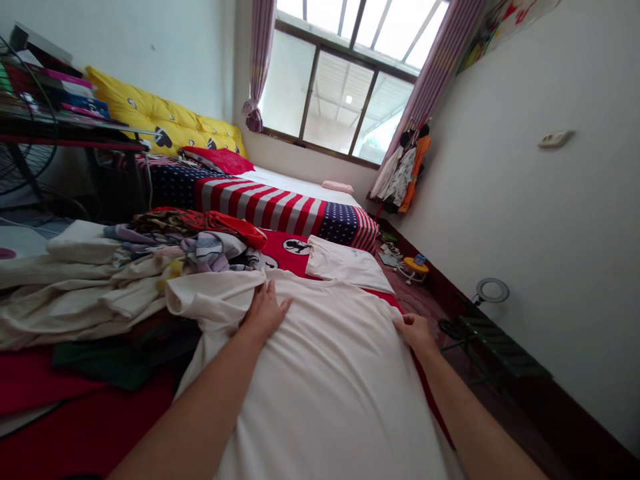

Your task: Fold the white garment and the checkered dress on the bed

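Observation:
A white T-shirt [335, 373] lies spread over the red bed cover in front of me, its collar end pointing away and its left sleeve stretched out to the side. My left hand [266, 310] rests flat on the shirt near that sleeve, fingers extended. At the opposite shoulder edge, my right hand [416, 331] pinches the fabric between thumb and fingers. Just beyond the collar lies a folded white shirt [347, 263]. Left of the T-shirt is a heap of rumpled clothes [95, 280] in cream, grey and red.
Behind stands a second bed with a stars-and-stripes cover [265, 203]. A cluttered desk [75, 137] is at the left. A ring light [493, 291], a dark green slatted rack [500, 340] and a small yellow stool [416, 265] line the right wall.

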### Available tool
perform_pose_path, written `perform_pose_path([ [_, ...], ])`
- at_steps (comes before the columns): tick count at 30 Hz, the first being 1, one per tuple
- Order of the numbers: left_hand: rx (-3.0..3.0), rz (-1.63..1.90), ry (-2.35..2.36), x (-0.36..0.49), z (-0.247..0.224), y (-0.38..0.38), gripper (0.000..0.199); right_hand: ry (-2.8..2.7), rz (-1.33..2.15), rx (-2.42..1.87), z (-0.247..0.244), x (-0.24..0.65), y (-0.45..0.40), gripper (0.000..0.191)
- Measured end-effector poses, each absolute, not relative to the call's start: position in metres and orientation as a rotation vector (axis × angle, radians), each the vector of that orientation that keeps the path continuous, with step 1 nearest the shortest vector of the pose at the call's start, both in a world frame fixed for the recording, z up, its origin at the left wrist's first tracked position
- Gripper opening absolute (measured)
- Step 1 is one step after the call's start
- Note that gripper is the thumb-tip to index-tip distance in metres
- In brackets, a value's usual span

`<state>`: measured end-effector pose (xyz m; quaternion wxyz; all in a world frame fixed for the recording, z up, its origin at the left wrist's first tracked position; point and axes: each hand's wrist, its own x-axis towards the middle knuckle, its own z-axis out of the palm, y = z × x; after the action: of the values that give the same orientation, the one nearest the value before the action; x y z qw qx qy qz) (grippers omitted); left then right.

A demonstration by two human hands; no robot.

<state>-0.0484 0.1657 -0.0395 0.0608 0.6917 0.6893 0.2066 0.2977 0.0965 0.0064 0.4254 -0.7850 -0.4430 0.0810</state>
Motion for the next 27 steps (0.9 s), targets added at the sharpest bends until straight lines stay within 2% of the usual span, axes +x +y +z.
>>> perform_pose_path([
  [4, 2.075, 0.654, 2.067, -0.048, -0.038, 0.165, 0.072, -1.698, 0.083, -1.652, 0.018, 0.234, 0.062, 0.013],
  [7, 2.063, 0.67, 2.051, -0.048, -0.036, 0.163, 0.072, -2.179, 0.287, -1.391, 0.022, 0.197, 0.027, 0.011],
  [11, 2.067, 0.668, 2.055, -0.047, -0.033, 0.162, 0.071, -2.059, 0.353, -1.463, 0.023, 0.197, 0.011, 0.011],
  [15, 2.061, 0.687, 2.043, -0.047, -0.034, 0.162, 0.072, -1.983, 0.238, -1.576, 0.017, 0.215, 0.03, 0.01],
  [21, 2.07, 0.681, 2.046, -0.048, -0.033, 0.161, 0.071, -1.936, -0.16, -1.84, 0.008, 0.21, 0.052, 0.034],
  [24, 2.065, 0.673, 2.044, -0.048, -0.031, 0.161, 0.071, -2.002, -0.164, -1.957, 0.011, 0.209, 0.059, 0.023],
  [27, 2.065, 0.675, 2.033, -0.048, -0.031, 0.16, 0.071, -1.982, -0.018, -1.99, 0.018, 0.227, 0.071, 0.016],
])
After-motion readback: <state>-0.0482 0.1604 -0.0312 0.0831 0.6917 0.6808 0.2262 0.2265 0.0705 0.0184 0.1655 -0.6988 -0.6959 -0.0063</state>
